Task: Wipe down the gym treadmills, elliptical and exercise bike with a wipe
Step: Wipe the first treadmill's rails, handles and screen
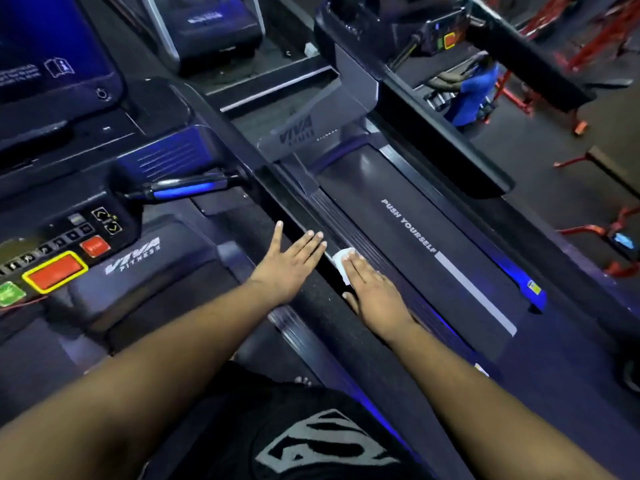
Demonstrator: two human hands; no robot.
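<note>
Right hand (372, 292) is lying flat, fingers straight, pressing the white wipe (343, 263) onto the ribbed side rail (349, 230) of the treadmill; wipe mostly hidden underneath. Left hand (289, 259) is resting open on the handrail (311, 292), fingers spread, holding nothing.

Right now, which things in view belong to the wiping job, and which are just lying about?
Job:
- wipe, flat under right hand
- treadmill side rail
- left hand, flat on the arm rail

Lying about:
- red racks
- person in blue
</note>
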